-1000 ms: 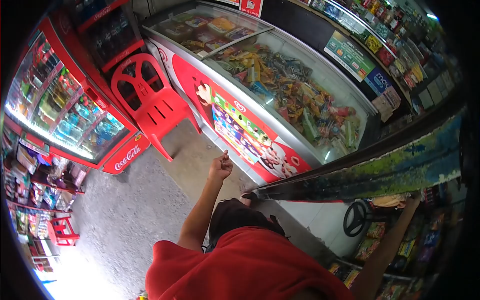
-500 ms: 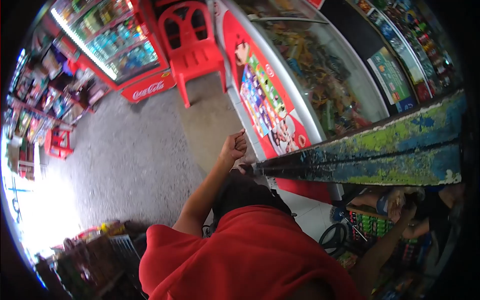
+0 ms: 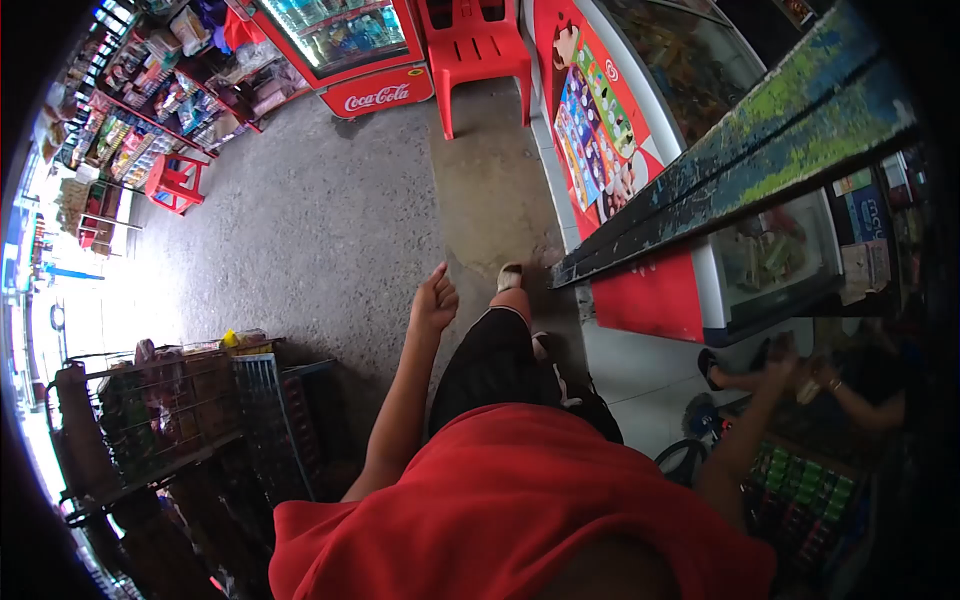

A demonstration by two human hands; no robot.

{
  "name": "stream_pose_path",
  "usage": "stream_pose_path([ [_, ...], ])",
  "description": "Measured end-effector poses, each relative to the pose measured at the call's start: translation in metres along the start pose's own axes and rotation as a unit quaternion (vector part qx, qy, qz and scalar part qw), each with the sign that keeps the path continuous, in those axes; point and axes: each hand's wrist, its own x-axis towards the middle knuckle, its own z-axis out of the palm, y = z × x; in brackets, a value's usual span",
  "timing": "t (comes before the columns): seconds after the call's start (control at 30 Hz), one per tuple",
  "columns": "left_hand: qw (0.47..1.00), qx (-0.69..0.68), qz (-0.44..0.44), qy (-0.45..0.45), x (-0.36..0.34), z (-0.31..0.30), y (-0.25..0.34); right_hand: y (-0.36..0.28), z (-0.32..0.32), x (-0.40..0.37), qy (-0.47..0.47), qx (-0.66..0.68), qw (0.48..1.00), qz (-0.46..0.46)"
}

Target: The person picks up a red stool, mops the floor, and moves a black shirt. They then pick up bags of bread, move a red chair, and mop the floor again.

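My left hand (image 3: pixel 436 298) hangs over the grey floor, its fingers curled in and one finger pointing forward, with nothing visible in it. My right arm stretches out to the right into shadow, past the painted wooden post. There my right hand (image 3: pixel 783 366) meets another person's hand (image 3: pixel 828 380). A small pale thing (image 3: pixel 808 391) shows between the two hands; I cannot tell who grips it. My right fingers are dark and blurred.
A glass-topped freezer (image 3: pixel 640 140) stands ahead behind the painted post (image 3: pixel 740 150). Further ahead are a red plastic chair (image 3: pixel 478 58) and a Coca-Cola fridge (image 3: pixel 378 95). A red stool (image 3: pixel 175 183) and stocked shelves stand left. A wire rack (image 3: pixel 150 420) is close on the left.
The view has shifted, so the chair, fridge and freezer sit higher and further right. More of the wire rack and my sandalled foot show. My right arm stays stretched toward the other person.
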Motion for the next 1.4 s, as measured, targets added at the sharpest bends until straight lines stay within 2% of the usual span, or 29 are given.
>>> stream_pose_path([
  [0.07, 0.996, 0.024, 0.047, 0.076, -0.019, -0.059, 0.01, 0.125, -0.024, -0.033, -0.002, 0.043, 0.994, 0.097],
  [0.1, 0.988, 0.049, 0.073, 0.128, -0.025, -0.098, 0.014, 0.126, -0.073, -0.039, -0.002, 0.063, 0.988, 0.143],
  [0.13, 0.969, 0.135, 0.077, 0.192, -0.032, -0.147, 0.021, 0.122, -0.048, -0.064, 0.0, 0.064, 0.988, 0.137],
  [0.17, 0.939, 0.218, 0.08, 0.252, -0.041, -0.193, 0.027, 0.199, 0.024, -0.114, 0.277, -0.317, 0.907, 0.021],
  [0.2, 0.941, 0.22, 0.077, 0.245, -0.033, -0.206, 0.03, 0.229, 0.098, -0.157, 0.32, -0.325, 0.89, 0.014],
  [0.23, 0.919, 0.213, 0.08, 0.323, -0.054, -0.242, 0.035, 0.251, 0.079, -0.188, 0.211, -0.381, 0.892, 0.121],
  [0.33, 0.812, 0.192, 0.088, 0.545, -0.087, -0.321, 0.055, 0.325, 0.142, -0.297, 0.302, -0.305, 0.862, 0.271],
  [0.37, 0.811, 0.198, 0.088, 0.544, -0.091, -0.317, 0.063, 0.359, 0.14, -0.332, 0.36, -0.281, 0.843, 0.286],
  [0.4, 0.818, 0.314, 0.054, 0.48, -0.1, -0.305, 0.07, 0.382, 0.159, -0.367, 0.22, -0.557, 0.78, 0.182],
  [0.43, 0.81, 0.42, 0.018, 0.409, -0.107, -0.295, 0.076, 0.402, 0.175, -0.398, 0.05, -0.772, 0.631, 0.06],
  [0.5, 0.769, 0.565, 0.02, 0.298, -0.1, -0.266, 0.095, 0.415, 0.195, -0.425, 0.036, -0.775, 0.626, 0.077],
  [0.53, 0.729, 0.643, 0.066, 0.226, -0.093, -0.25, 0.102, 0.424, 0.198, -0.429, 0.023, -0.781, 0.617, 0.089],
  [0.63, 0.702, 0.694, 0.053, 0.15, -0.066, -0.216, 0.125, 0.434, 0.191, -0.453, -0.023, -0.805, 0.575, 0.145],
  [0.7, 0.697, 0.685, 0.072, 0.199, -0.058, -0.201, 0.131, 0.448, 0.184, -0.478, -0.044, -0.81, 0.552, 0.192],
  [0.73, 0.698, 0.683, 0.076, 0.201, -0.057, -0.201, 0.131, 0.457, 0.173, -0.471, -0.051, -0.814, 0.542, 0.203],
  [0.77, 0.736, 0.639, 0.066, 0.216, -0.048, -0.196, 0.132, 0.465, 0.163, -0.452, -0.056, -0.819, 0.532, 0.208],
  [0.8, 0.772, 0.591, 0.056, 0.228, -0.041, -0.182, 0.129, 0.45, 0.055, -0.473, -0.06, -0.825, 0.521, 0.212],
  [0.83, 0.777, 0.585, 0.063, 0.225, -0.027, -0.186, 0.124, 0.513, -0.015, -0.409, -0.065, -0.831, 0.508, 0.217],
  [0.87, 0.796, 0.57, 0.057, 0.196, -0.024, -0.185, 0.118, 0.466, 0.039, -0.402, -0.07, -0.834, 0.505, 0.211],
  [0.9, 0.813, 0.555, 0.051, 0.17, -0.02, -0.19, 0.112, 0.441, 0.101, -0.388, 0.144, -0.603, 0.737, 0.271],
  [0.93, 0.798, 0.572, 0.023, 0.19, -0.026, -0.177, 0.103, 0.459, 0.241, -0.337, 0.334, -0.278, 0.852, 0.293],
  [0.97, 0.782, 0.587, -0.004, 0.21, -0.034, -0.16, 0.095, 0.448, 0.265, -0.317, 0.323, -0.286, 0.852, 0.297],
  [1.03, 0.731, 0.663, -0.002, 0.161, -0.024, -0.17, 0.09, 0.446, 0.299, -0.274, 0.232, -0.351, 0.863, 0.279],
  [1.07, 0.735, 0.656, 0.007, 0.171, -0.022, -0.176, 0.098, 0.45, 0.32, -0.253, 0.251, -0.354, 0.854, 0.287],
  [1.13, 0.656, 0.742, 0.085, 0.103, -0.015, -0.18, 0.116, 0.463, 0.35, -0.221, 0.224, -0.35, 0.861, 0.292],
  [1.23, 0.741, 0.616, 0.079, 0.255, -0.009, -0.186, 0.162, 0.494, 0.365, -0.182, 0.196, -0.333, 0.868, 0.312],
  [1.3, 0.782, 0.519, 0.08, 0.336, -0.01, -0.18, 0.193, 0.524, 0.331, -0.145, 0.095, -0.459, 0.79, 0.396],
  [1.33, 0.783, 0.508, 0.077, 0.352, -0.011, -0.183, 0.21, 0.53, 0.322, -0.129, 0.096, -0.46, 0.792, 0.391],
  [1.4, 0.772, 0.495, 0.089, 0.389, -0.011, -0.195, 0.238, 0.539, 0.308, -0.095, -0.13, -0.717, 0.618, 0.295],
])
